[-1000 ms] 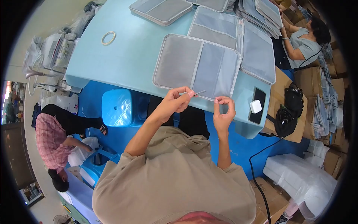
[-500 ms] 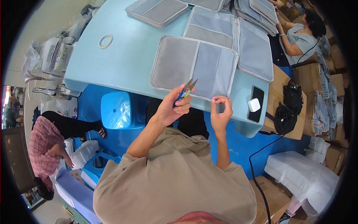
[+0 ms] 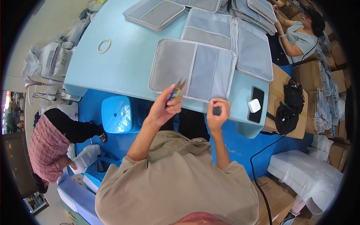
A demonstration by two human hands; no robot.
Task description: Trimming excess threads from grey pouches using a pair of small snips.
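My left hand point(image 3: 164, 107) is closed around a pair of thread snips point(image 3: 173, 95) with blue and green grips. Their metal blades point up over the near edge of a grey mesh flat pouch point(image 3: 172, 63). This pouch has pale piping and lies on the table's front edge. My right hand point(image 3: 218, 115) makes a pinch, thumb against forefinger, at the pouch's near right edge. Whatever sits between those fingertips is too small to make out. Behind the pouch lies an opened-out grey case point(image 3: 255, 48).
The light blue table point(image 3: 97, 71) carries a tape roll point(image 3: 104, 46), stacked pouches point(image 3: 155, 15) and a phone point(image 3: 258, 93) with a white case point(image 3: 254, 105) on it. A blue stool point(image 3: 117, 112) stands at left. One person point(image 3: 48, 146) bends at left; another point(image 3: 300, 41) works far right.
My left hand with the snips has shifted left, away from my right hand. My right hand keeps its pinch, slightly further left. The person at left has bent lower.
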